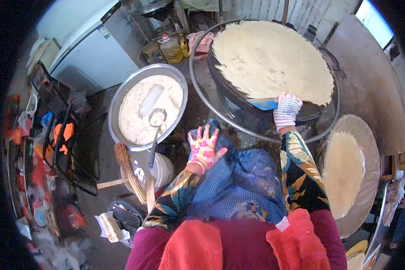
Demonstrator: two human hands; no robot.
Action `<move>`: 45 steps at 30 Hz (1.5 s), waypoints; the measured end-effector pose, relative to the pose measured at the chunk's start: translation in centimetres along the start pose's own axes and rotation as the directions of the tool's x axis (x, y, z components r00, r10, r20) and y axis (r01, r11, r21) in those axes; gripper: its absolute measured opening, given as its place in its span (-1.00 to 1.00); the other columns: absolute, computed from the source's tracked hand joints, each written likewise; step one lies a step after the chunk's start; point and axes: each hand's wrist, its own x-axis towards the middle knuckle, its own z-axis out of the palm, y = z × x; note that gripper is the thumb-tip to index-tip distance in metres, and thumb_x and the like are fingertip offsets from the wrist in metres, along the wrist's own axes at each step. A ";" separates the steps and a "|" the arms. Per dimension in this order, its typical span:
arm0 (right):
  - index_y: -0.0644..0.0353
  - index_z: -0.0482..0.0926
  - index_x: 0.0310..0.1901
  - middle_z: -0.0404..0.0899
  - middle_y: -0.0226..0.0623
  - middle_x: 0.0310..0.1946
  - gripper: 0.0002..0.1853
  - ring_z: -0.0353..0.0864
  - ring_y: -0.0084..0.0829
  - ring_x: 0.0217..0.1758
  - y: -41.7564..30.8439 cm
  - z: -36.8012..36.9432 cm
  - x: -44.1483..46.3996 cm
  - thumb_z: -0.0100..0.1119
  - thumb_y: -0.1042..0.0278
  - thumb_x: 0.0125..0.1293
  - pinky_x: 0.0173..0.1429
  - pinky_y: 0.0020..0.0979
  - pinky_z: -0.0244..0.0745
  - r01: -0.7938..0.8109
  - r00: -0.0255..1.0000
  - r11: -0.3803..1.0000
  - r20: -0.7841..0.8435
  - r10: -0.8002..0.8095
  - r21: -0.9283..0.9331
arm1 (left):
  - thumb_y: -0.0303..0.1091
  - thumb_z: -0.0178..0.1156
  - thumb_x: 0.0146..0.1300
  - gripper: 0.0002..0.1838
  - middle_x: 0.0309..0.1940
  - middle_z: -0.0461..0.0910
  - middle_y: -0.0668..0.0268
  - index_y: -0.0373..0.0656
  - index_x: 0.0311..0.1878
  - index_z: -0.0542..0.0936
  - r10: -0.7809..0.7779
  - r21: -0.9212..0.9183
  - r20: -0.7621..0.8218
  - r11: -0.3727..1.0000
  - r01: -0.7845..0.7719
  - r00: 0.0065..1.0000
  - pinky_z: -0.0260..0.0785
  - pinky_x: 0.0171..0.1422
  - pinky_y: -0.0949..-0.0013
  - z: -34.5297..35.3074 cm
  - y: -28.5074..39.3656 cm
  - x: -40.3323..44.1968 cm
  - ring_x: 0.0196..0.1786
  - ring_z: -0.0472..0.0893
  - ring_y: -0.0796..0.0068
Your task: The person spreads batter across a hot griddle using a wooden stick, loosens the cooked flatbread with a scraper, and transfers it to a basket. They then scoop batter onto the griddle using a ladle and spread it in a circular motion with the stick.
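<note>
My right hand (pixel 287 111), in a striped glove, is closed around a blue scraper (pixel 263 105) at the near edge of a large round griddle (pixel 231 85). A thin pale layer of batter (pixel 274 60) covers most of the griddle, with a ragged edge. My left hand (pixel 205 147), in a flowered glove, lies with fingers spread on the blue checked apron (pixel 229 173) over my knee. Left of it, a metal basin (pixel 114 119) holds thick batter (pixel 135 96). A ladle (pixel 157 118) rests in the basin, beside a pale translucent object (pixel 151 100).
A metal ring (pixel 198 90) surrounds the griddle. Finished-looking flat rounds (pixel 344 173) lie on a round tray (pixel 369 180) at the right. A straw brush (pixel 129 171) leans by a white bucket (pixel 163 170). An oil jug (pixel 171 49) and a white cabinet (pixel 94 58) stand behind.
</note>
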 end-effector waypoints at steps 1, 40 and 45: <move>-0.05 0.52 -0.50 0.52 -0.38 -0.46 -0.89 0.48 -0.32 -0.22 -0.1 0.2 0.2 0.06 0.19 0.06 -0.05 -0.13 0.22 0.008 1.000 1.000 -0.006 -0.008 0.000 | 0.27 0.12 0.05 -0.16 0.36 0.09 -0.02 0.00 0.34 0.24 -0.001 -0.003 0.002 1.000 0.001 1.000 -0.24 0.37 -0.30 0.0 0.0 0.0 0.41 0.02 -0.12; -0.04 0.42 0.11 0.52 -0.19 0.06 -0.60 0.50 -0.23 0.14 -7.0 2.3 9.9 -0.18 0.42 0.24 0.22 -0.18 0.33 0.329 0.737 0.937 0.587 -0.335 0.122 | -0.38 0.28 -0.07 -0.17 0.32 0.16 0.04 -0.16 0.33 0.17 -0.067 0.086 -0.353 0.991 0.104 0.933 -0.08 0.47 0.04 -10.7 -20.6 19.3 0.43 0.03 0.00; 0.01 0.46 0.04 0.56 -0.20 0.00 -0.63 0.55 -0.23 0.06 -7.8 2.7 10.8 -0.14 0.44 0.20 0.16 -0.18 0.37 0.277 0.756 0.947 0.570 -0.320 0.165 | -0.46 0.00 0.09 -0.45 0.29 0.26 0.17 -0.02 0.23 0.34 0.167 0.394 -0.319 0.919 -0.029 0.933 -0.05 0.43 -0.03 -8.9 -20.2 24.2 0.41 0.15 0.16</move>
